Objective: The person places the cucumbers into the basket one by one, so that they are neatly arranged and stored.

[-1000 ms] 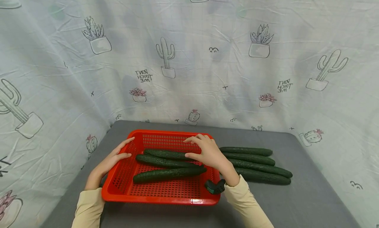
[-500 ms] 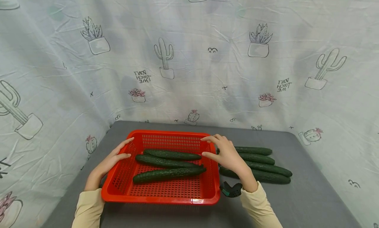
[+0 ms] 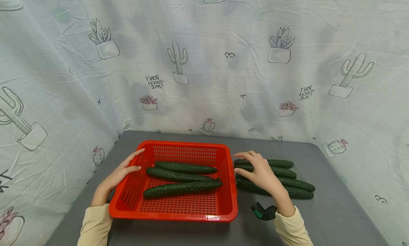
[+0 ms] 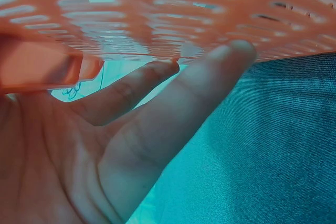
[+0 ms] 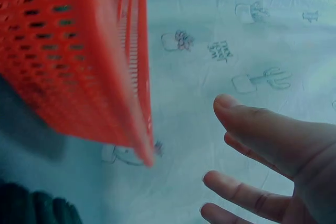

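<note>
A red plastic basket (image 3: 172, 216) with slotted walls stands on the left part of the table. Three cucumbers (image 3: 182, 189) lie lengthwise inside it. My left hand (image 3: 116, 176) grips the basket's left rim, and in the left wrist view two fingers (image 4: 173, 103) lie along the outside of the slotted wall. Just past the basket's right side, my right hand (image 3: 263, 173) hovers over a row of several cucumbers (image 3: 298, 184), partly hiding them. Its fingers are spread and loosely bent around nothing; in the right wrist view the thumb (image 5: 262, 121) stands apart from the basket wall (image 5: 79, 82).
A grey cloth covers the table (image 3: 332, 217). White fabric printed with cactus drawings (image 3: 204, 72) rises behind and on both sides. A small black device (image 3: 264, 211) sits at my right wrist, low over the table.
My right hand has moved right, from above the cucumbers in the basket, across its right rim, to above the row outside. The left hand and the basket have stayed put.
</note>
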Motion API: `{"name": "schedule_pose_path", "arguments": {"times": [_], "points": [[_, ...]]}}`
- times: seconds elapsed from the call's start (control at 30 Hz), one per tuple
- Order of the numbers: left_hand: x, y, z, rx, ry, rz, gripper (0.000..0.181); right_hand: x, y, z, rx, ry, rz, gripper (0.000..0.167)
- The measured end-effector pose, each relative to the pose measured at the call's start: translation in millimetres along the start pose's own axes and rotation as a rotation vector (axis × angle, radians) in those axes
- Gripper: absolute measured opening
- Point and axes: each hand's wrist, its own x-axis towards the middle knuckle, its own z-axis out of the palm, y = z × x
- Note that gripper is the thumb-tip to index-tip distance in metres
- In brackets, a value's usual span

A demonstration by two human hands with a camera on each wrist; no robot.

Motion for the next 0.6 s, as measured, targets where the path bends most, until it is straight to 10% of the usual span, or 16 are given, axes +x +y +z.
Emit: {"name": "schedule_pose_path", "arguments": {"times": [0.6], "points": [[0.1, -0.5, 0.2, 0.006, 0.002, -0.001, 0.060, -42.3, 48.2, 2.4, -0.062, 0.019, 0.053, 0.037]]}}
